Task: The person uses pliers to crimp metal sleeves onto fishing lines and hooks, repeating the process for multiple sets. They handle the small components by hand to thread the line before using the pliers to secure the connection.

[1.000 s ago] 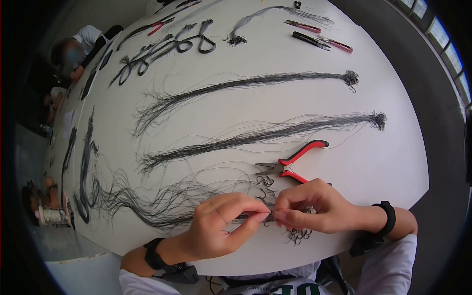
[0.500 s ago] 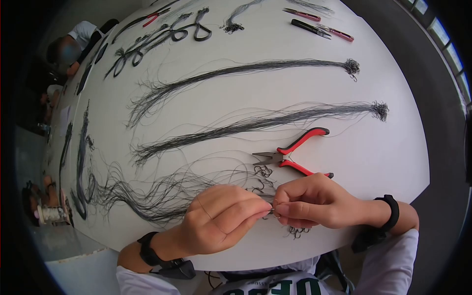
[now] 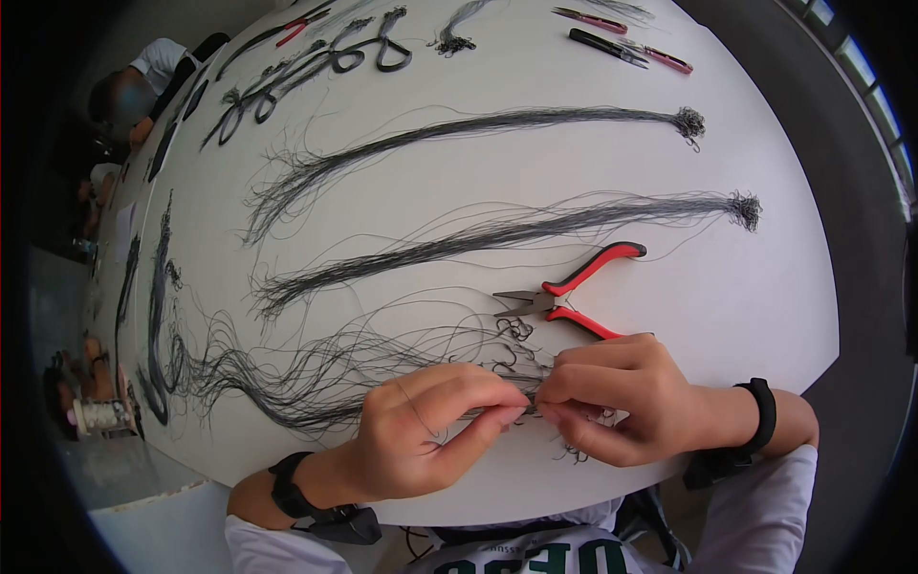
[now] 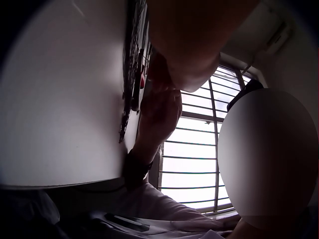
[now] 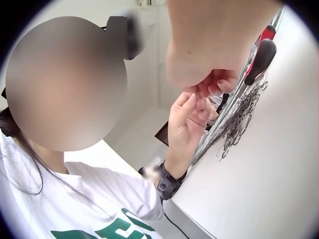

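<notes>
In the head view my left hand (image 3: 426,426) and right hand (image 3: 626,402) meet fingertip to fingertip, low over the near table. Thumb and forefinger of the left pinch a fine dark fishing line; a strand (image 3: 413,404) of it crosses the back of that hand. The right fingers are curled and pinch at the same line, whose held part is mostly hidden between the fingertips. Beneath the hands runs a loose bundle of dark lines (image 3: 296,378) with fish hooks (image 3: 516,330) at its right end. More hooks (image 5: 241,114) show below the hands in the right wrist view.
Red-handled pliers (image 3: 545,300) lie just beyond the right hand. Two hooked line bundles (image 3: 478,124) stretch across the table (image 3: 746,316) farther off. At the back are looped bundles (image 3: 349,59) and cutters (image 3: 607,48). Another person (image 3: 153,81) sits at left.
The right hand's fingers have shifted and turned over slightly at the left fingertips. The left hand keeps its pinch. The head view has tilted, so the table things sit higher than at first.
</notes>
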`<state>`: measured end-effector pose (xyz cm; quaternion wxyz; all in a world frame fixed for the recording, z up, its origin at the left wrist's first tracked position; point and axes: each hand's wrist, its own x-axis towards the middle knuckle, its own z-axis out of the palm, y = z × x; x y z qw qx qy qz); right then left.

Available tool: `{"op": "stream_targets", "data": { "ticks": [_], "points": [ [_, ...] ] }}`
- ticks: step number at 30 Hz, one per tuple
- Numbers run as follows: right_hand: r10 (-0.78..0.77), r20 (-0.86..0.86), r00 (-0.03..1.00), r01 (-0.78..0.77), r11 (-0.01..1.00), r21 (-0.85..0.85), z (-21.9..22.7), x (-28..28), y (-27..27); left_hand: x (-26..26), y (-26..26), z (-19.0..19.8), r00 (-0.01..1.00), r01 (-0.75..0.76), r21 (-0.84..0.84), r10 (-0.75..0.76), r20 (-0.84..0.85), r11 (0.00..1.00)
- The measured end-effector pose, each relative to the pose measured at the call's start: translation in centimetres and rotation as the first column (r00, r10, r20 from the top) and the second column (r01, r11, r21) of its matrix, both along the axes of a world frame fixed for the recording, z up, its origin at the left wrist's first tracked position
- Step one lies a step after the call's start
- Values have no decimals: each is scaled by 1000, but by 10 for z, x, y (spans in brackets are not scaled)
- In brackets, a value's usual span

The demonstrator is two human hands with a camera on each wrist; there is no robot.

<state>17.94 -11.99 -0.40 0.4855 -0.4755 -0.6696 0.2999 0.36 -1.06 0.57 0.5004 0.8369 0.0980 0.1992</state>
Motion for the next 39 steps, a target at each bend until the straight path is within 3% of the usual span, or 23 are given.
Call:
{"op": "stream_targets", "data": {
  "ticks": [3,5,6,8,10,12,15,16,17,18,19,20,22,24,25,26,27,28,30,34,36,38,39],
  "points": [
    [15,-49,999,-19,996,-89,2,2,-2,1,0,-1,1000,-9,1,9,2,1000],
    [36,-327,944,-153,928,-339,5,4,-3,0,1,0,1000,-8,-15,8,0,1000],
    [37,-325,945,-153,929,-338,7,5,-4,-1,1,0,1000,-8,-32,8,-2,999],
    [-81,-623,778,-343,775,-530,12,8,-4,-1,0,-3,998,-56,-66,58,24,996],
    [-121,-661,740,-379,738,-559,16,11,-2,-1,1,-7,993,-105,-103,110,45,989],
    [-160,-694,702,-416,699,-582,16,12,-2,3,3,-8,963,-83,-81,101,249,993],
    [-178,-662,728,-290,795,-533,17,12,-3,7,-2,6,924,-17,-158,76,375,987],
    [-241,-558,794,-116,842,-527,21,13,-2,4,-1,16,922,-15,-152,73,380,988],
    [-314,-451,836,60,868,-494,24,15,-1,-1,5,28,992,94,-335,-58,116,937],
    [-354,-387,851,180,891,-418,22,18,3,-5,10,36,963,137,-525,-238,-129,840],
    [-387,-387,837,225,887,-403,23,25,6,-1,16,40,913,114,-554,-307,-270,825],
    [-421,-387,820,269,882,-387,24,34,9,-1,24,42,914,115,-548,-305,-269,829],
    [-550,-332,766,467,832,-300,17,48,16,-8,42,45,787,98,-342,-283,-548,934],
    [-616,-368,696,537,788,-302,17,61,17,-19,57,51,816,-51,-282,-123,-565,958],
    [-621,-384,683,555,783,-281,16,65,16,-20,57,53,818,-47,-275,-122,-563,960],
    [-625,-399,671,571,779,-260,17,67,15,-21,56,56,834,-261,113,283,-473,959],
    [-623,-401,672,573,780,-251,19,65,14,-21,55,58,756,-479,443,613,-231,758],
    [-594,-326,735,568,803,-182,22,59,13,-19,52,60,757,-482,447,615,-221,753],
    [-525,-251,814,527,848,-65,22,43,13,-10,41,63,819,-553,549,528,222,627],
    [-485,31,874,476,866,152,19,28,9,-1,8,73,849,-526,543,370,377,655],
    [-469,151,870,411,860,301,24,23,7,7,3,66,962,-267,441,208,179,857],
    [-474,293,830,328,841,430,26,19,5,22,-8,48,974,-228,162,222,55,960],
    [-482,325,814,308,831,464,24,18,4,26,-9,43,972,-234,170,226,62,957]
  ]
}}
